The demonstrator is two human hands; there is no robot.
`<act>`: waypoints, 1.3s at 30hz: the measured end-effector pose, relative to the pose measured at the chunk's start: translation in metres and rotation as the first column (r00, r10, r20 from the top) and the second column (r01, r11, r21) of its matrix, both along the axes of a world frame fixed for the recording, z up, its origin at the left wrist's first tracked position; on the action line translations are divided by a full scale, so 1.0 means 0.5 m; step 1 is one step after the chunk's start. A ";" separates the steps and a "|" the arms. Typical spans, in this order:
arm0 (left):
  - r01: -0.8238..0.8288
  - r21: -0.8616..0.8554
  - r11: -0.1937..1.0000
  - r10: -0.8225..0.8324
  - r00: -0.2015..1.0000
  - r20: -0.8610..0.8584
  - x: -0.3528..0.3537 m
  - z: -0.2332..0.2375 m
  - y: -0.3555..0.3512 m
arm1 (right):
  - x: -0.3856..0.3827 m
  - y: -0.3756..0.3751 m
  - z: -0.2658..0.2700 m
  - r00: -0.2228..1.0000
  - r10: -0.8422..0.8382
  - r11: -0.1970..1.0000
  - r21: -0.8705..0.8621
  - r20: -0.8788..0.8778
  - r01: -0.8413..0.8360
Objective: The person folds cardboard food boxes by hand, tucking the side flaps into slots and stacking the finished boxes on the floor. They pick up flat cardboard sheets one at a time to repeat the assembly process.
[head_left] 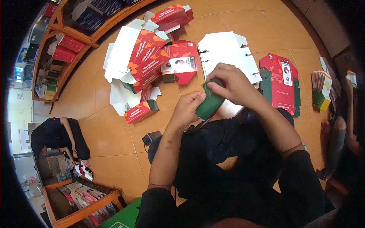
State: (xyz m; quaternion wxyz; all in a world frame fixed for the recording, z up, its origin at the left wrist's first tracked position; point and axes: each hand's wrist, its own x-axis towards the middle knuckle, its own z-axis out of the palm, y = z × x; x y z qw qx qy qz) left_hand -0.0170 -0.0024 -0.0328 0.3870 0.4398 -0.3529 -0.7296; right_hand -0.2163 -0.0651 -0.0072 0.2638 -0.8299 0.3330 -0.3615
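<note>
- Green carton piece point(208, 105): held in both hands above my lap, just on my side of the white blanks, tilted; a little red shows along its lower edge.
- Left hand point(189, 108): closed narrow on the near left side, thumb along the edge; the fingers underneath are mostly hidden.
- Right hand point(229, 84): curled over the far end, thumb pressed on the green face; grip narrow.
- Ahead of my hands: white blanks point(224, 49), lying flat on the tan floor point(102, 129), notched edges visible.
- Right of these: red and green blank point(279, 93), flat, with 1 white label panel. Farther right, a fanned stack of printed pieces point(321, 89).
- Left of the white blanks: pile of red cartons point(146, 57), overlapping, white insides partly exposed. 1 small red carton point(140, 112) lies at its near end.
- Near my left forearm: dark boxy object point(153, 137); type unclear.
- 2 other people: 1 person point(57, 133) bent low at far left, beside a wooden rack point(85, 205); 1 person point(342, 133) at right, partly in view.
- Upper left: wooden shelves point(72, 34) holding red and dark packages.
</note>
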 end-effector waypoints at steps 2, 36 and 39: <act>0.009 -0.025 1.000 -0.010 1.000 -0.004 0.006 -0.021 -0.002 | -0.003 0.002 0.007 1.000 0.022 0.998 0.059 0.014 -0.023; 0.085 -0.417 0.905 0.192 0.793 0.578 0.018 0.023 0.018 | -0.056 -0.004 0.032 0.919 0.341 0.867 0.445 -0.196 -0.227; -0.034 -0.872 0.488 0.780 0.465 0.418 0.038 0.077 0.036 | -0.084 -0.016 0.072 0.996 0.090 0.921 0.381 -0.001 -0.082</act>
